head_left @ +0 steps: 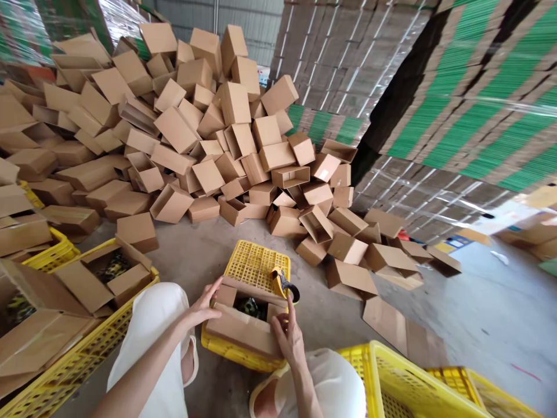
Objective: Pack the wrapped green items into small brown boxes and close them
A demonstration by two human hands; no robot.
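Observation:
A small cardboard box with its flaps open rests on an upturned yellow crate between my knees. Dark items show inside the box. My left hand touches the box's left flap with fingers spread. My right hand presses on the right flap, fingers extended. A yellow tape dispenser lies on the crate just behind the box.
A big heap of empty cardboard boxes fills the floor ahead. Yellow crates with open boxes stand at my left, more yellow crates at lower right. Wrapped stacks of flat cardboard rise on the right. Loose boxes lie scattered nearby.

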